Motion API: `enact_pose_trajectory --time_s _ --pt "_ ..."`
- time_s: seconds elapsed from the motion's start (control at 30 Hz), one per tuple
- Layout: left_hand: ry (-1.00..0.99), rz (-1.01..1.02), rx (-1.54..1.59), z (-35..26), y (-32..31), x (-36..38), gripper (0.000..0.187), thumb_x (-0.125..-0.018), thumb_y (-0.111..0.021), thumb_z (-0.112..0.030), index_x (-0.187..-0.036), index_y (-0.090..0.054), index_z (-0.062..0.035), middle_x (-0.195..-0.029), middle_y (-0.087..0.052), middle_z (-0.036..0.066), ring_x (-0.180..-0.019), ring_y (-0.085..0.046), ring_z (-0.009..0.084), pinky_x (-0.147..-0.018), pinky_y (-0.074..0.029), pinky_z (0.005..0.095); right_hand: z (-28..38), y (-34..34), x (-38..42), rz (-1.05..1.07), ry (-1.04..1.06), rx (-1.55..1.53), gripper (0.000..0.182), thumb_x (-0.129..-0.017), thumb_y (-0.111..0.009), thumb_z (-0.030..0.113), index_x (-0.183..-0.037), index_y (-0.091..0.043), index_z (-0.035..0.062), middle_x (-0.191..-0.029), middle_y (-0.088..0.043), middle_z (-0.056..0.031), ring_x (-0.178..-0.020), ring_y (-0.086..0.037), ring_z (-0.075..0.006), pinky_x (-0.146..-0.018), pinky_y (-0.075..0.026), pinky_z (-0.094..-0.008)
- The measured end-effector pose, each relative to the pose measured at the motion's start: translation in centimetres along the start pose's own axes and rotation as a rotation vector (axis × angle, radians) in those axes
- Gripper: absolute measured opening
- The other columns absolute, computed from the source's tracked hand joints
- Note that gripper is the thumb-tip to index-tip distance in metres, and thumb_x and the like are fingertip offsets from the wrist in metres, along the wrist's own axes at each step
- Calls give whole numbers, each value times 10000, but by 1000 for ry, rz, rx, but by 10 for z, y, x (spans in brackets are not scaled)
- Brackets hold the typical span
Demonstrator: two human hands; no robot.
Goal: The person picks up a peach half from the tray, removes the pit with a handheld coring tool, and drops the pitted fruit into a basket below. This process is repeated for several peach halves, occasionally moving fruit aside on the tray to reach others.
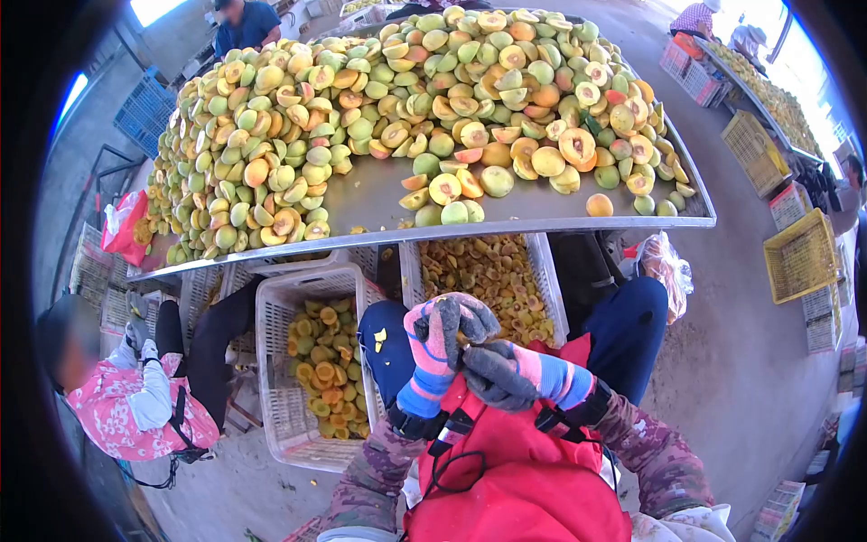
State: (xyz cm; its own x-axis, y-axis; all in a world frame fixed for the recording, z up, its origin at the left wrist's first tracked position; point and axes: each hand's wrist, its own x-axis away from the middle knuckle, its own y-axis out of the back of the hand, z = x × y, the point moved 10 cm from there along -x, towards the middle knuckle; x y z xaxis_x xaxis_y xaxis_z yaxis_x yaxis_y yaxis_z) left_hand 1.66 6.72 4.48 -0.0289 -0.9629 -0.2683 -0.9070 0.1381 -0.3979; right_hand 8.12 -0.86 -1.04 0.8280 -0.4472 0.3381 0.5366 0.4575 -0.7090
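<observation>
My left hand, in a pink, grey and blue knit glove, is closed in front of my chest. Against it is my right hand, in a matching glove, with its fingers curled. The fingers of both meet around something small that the gloves mostly hide. Just beyond them, between my knees, stands a white crate of brownish fruit pieces and pits. Left of my hands, another white crate contains pitted orange-green fruit halves. A yellow scrap lies on my left thigh.
A metal table ahead bears a large heap of halved stone fruit. A seated co-worker in a pink patterned top is at the left. Yellow crates stand at the right, and a plastic bag is by my right knee.
</observation>
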Motion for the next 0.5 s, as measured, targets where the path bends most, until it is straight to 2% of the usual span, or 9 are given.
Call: enact_pose_trajectory --time_s 0.03,0.07,0.1,0.17,0.2,0.3,0.37,0.43,0.5 --pt "15 50 126 -2 -8 -1 386 -989 -408 -233 -747 -571 20 -719 -615 125 -611 -593 183 -565 -461 260 8 -3 0 -22 75 45 241 -945 -529 341 -946 -567 103 -686 -499 41 -530 -433 -48 -436 -339 -207" --pt "-18 -71 -441 -13 1 2 448 -987 -406 -303 -693 -543 6 -694 -582 129 -638 -585 214 -594 -468 296 13 -5 0 -43 149 85 220 -945 -543 309 -1029 -583 109 -726 -507 45 -570 -450 -46 -457 -355 -199" --pt "-16 -74 -443 -11 5 1 448 -987 -406 -303 -693 -543 6 -694 -582 129 -638 -585 214 -594 -468 296 15 -6 0 -40 146 83 220 -945 -543 309 -1029 -583 109 -726 -507 45 -570 -450 -46 -457 -355 -199" --pt "284 197 370 23 -17 -4 506 -978 -400 -397 -677 -540 -16 -678 -558 121 -694 -577 257 -626 -472 341 5 -4 2 -10 -63 6 250 -955 -506 360 -931 -562 118 -635 -455 52 -487 -408 -41 -393 -311 -200" --pt "529 213 943 37 -31 4 439 -955 -406 -483 -864 -540 -75 -860 -572 79 -863 -573 287 -748 -474 422 4 -6 4 90 -167 184 310 -967 -455 403 -875 -533 118 -589 -417 60 -441 -359 -36 -369 -272 -202" --pt "576 128 965 49 -24 -9 432 -952 -413 -479 -877 -559 -80 -967 -575 108 -953 -563 310 -782 -490 449 13 -14 8 183 -125 233 348 -968 -430 432 -831 -518 124 -577 -371 71 -448 -321 -18 -373 -236 -179" --pt "489 -35 930 54 8 -16 391 -957 -429 -411 -1016 -558 -48 -1028 -577 148 -1041 -553 350 -902 -476 559 -11 23 9 218 -135 221 365 -967 -428 415 -842 -547 94 -584 -499 8 -446 -463 -121 -398 -361 -263" --pt "456 -218 811 58 42 -12 340 -947 -472 -356 -1048 -559 -44 -1045 -586 133 -1044 -559 339 -864 -494 566 3 98 14 -407 367 1259 364 -950 -443 397 -948 -582 61 -741 -643 -105 -659 -635 -269 -558 -487 -362" --pt "428 -192 828 54 47 -8 301 -941 -489 -317 -1059 -564 -50 -1049 -594 119 -1055 -562 332 -852 -504 557 -1 125 22 -602 -347 1722 351 -924 -499 343 -1097 -581 49 -924 -665 -152 -877 -635 -351 -732 -502 -427"
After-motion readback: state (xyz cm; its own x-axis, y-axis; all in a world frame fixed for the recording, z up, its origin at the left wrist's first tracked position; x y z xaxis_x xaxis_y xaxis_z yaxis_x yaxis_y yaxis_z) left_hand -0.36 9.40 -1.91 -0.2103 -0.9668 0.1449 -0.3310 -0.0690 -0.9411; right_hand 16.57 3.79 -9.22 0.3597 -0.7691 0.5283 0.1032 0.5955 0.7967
